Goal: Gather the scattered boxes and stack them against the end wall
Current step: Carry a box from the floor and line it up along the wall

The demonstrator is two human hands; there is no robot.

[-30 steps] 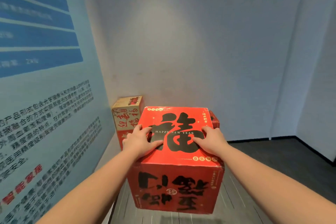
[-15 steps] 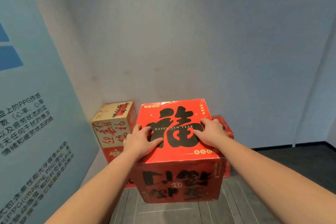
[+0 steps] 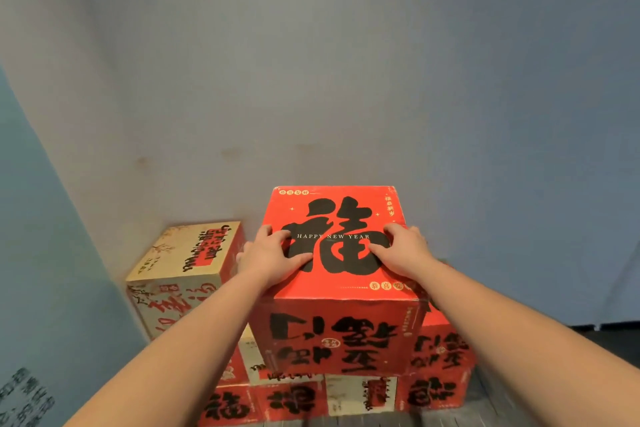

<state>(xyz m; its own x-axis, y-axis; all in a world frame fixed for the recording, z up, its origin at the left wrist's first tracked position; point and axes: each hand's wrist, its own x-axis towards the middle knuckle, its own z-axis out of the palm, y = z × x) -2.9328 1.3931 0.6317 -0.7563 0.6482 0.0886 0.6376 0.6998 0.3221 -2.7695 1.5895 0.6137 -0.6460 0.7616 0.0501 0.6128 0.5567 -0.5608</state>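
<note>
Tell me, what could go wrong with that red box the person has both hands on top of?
The red box seems to sit across several boxes below, so it may rock or tip if their tops are uneven. Both the left hand and right hand press on its top rather than grip its sides, so a push could slide it. Its left side is close to the cream box and might knock it.
</note>
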